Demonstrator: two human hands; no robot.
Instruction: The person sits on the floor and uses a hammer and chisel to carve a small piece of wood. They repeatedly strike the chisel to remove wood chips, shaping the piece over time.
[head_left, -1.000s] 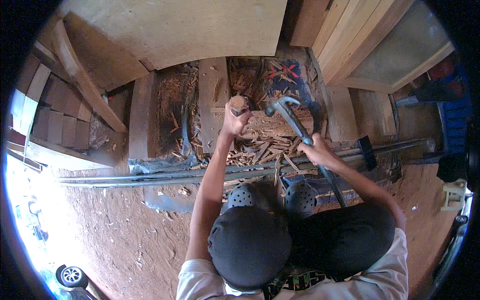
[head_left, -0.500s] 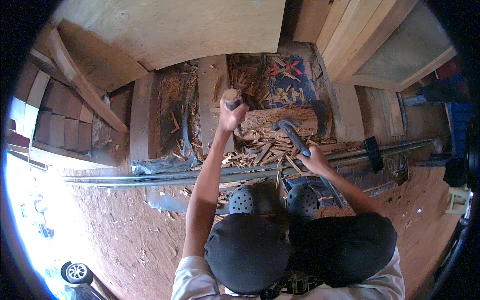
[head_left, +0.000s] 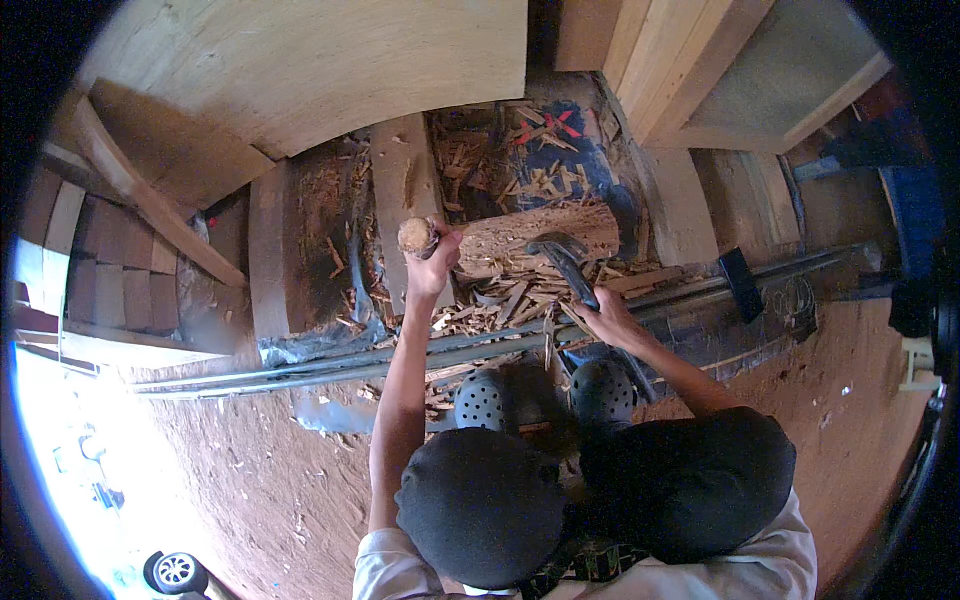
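Dirt floor (head_left: 270,470); hammer head (head_left: 556,243) between the hands (head_left: 432,268) (head_left: 610,322)

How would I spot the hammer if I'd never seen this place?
Start at the dark-clad knees low in the picture. Above the one on the right, the right hand grips the hammer. Its dark shaft and curved head set it apart from the pale wood chips nearby.

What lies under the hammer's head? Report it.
Beneath the head of the hammer, the rough timber piece shows, with loose wood chips along its near side. The patch directly behind the head is covered and cannot be seen.
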